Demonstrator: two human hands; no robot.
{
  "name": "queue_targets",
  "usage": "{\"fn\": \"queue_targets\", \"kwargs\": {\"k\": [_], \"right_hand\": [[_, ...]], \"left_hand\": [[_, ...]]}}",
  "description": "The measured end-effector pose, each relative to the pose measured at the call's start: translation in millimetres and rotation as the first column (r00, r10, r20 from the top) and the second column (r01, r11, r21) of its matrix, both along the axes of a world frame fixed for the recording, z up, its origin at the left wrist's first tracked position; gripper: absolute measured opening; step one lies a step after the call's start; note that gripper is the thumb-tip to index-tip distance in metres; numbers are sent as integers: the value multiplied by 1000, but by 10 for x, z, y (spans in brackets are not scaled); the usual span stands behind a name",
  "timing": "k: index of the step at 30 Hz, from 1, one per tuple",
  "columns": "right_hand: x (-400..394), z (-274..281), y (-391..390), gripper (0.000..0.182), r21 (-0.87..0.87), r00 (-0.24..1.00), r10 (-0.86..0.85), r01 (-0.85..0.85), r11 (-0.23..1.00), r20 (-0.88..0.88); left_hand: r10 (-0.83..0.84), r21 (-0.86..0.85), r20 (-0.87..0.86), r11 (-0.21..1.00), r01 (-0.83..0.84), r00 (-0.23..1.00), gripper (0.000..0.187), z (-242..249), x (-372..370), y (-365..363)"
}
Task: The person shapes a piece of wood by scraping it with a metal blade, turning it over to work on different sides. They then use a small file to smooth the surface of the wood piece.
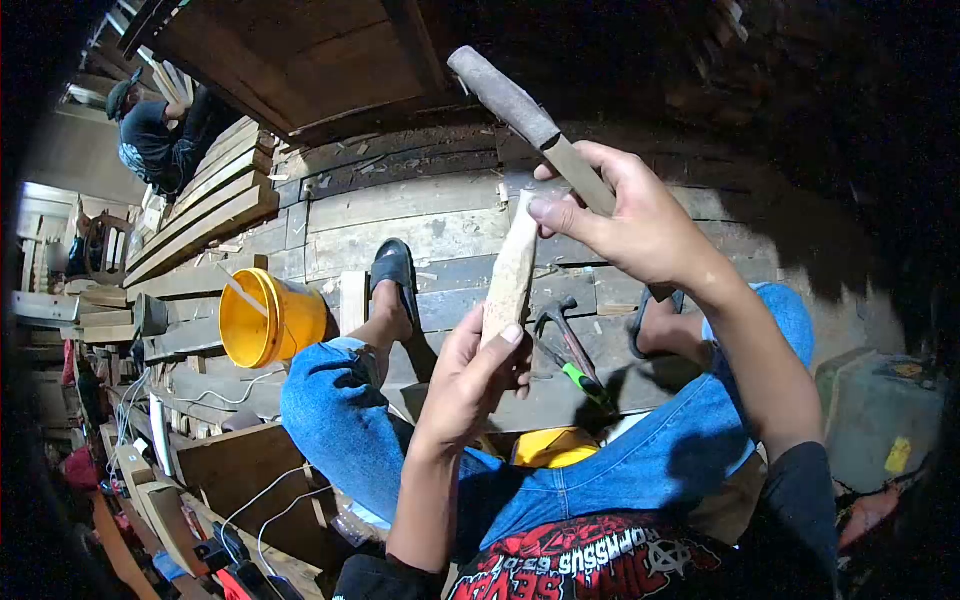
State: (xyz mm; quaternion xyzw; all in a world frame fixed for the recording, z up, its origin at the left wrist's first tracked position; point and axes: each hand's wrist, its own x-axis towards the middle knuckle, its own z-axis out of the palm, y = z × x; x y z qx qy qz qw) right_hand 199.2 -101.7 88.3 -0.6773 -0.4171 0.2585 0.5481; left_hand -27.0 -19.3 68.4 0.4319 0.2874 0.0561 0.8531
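My left hand [475, 370] is closed around the lower part of a pale, carved piece of wood [513, 265] that stands upright and narrows toward the top. My right hand [645, 220] grips what looks like a large knife [580, 175] by its flat blade. Its thick greyish handle [500, 90] points up and left, and a dark tip shows below the wrist. The right thumb is at the upper end of the carved wood. Beyond my left hand, a claw hammer [572, 345] with a green grip lies on the planks.
A yellow bucket [255, 318] stands left of my knee. Long boards [210, 215] are stacked behind it, where another person [150, 135] crouches. A wooden panel [300, 60] is at the back. Cables and wood pieces crowd the lower left; a greenish container [870, 420] stands right.
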Motion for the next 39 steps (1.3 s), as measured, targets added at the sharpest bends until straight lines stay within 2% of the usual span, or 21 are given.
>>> {"fn": "queue_targets", "kwargs": {"k": [5, 11, 15, 17, 19, 21, 22, 25, 26, 29, 32, 39], "right_hand": [[-30, 68, -17, 43, -88, 999, 42, -44, 995, -17], [-61, -81, 20, 41, -4, 995, 93, -93, 996, -20], [-102, -100, 40, 35, 14, 996, 78, -78, 997, -33], [-99, -182, 66, 32, 15, 994, 83, -82, 997, -70], [-145, -148, 102, 31, 14, 986, 82, -81, 997, -142], [-150, -24, 72, 35, -82, 974, 95, -114, 990, -204], [-134, -24, 68, 37, -112, 961, 94, -127, 986, -262], [-129, -61, 70, 43, -128, 903, 106, -174, 976, -416], [-111, -97, 65, 43, -108, 886, 124, -191, 976, -448], [-109, -107, 66, 45, -79, 830, 159, -236, 968, -535], [-119, -119, 53, 48, -125, 816, 104, -210, 970, -569], [-108, -107, 42, 51, -66, 720, 161, -276, 959, -675]], "left_hand": [[-3, 80, -45, 997, 7, 999, 25, -56, -7, 17], [-12, 215, -111, 976, 36, 994, 25, -68, -17, 4], [-13, 205, -113, 978, 36, 994, 34, -113, -38, 15], [33, 239, -179, 971, 11, 983, 40, -61, 6, -9], [-6, 117, -116, 993, 20, 993, 41, -78, -8, 15], [8, 9, -108, 1000, -7, 994, 40, -38, 0, 28], [23, 17, -108, 1000, -21, 994, 46, -71, 18, 17], [14, 14, -102, 1000, -12, 995, 40, -7, 13, 25], [18, -62, -61, 998, -22, 998, 37, -63, -11, 37], [27, -76, -73, 997, -33, 997, 33, -63, -17, 53], [21, -145, 7, 989, -20, 1000, 29, 32, -19, 52], [-11, -209, 98, 977, 32, 995, 35, 45, -79, 126]]}}
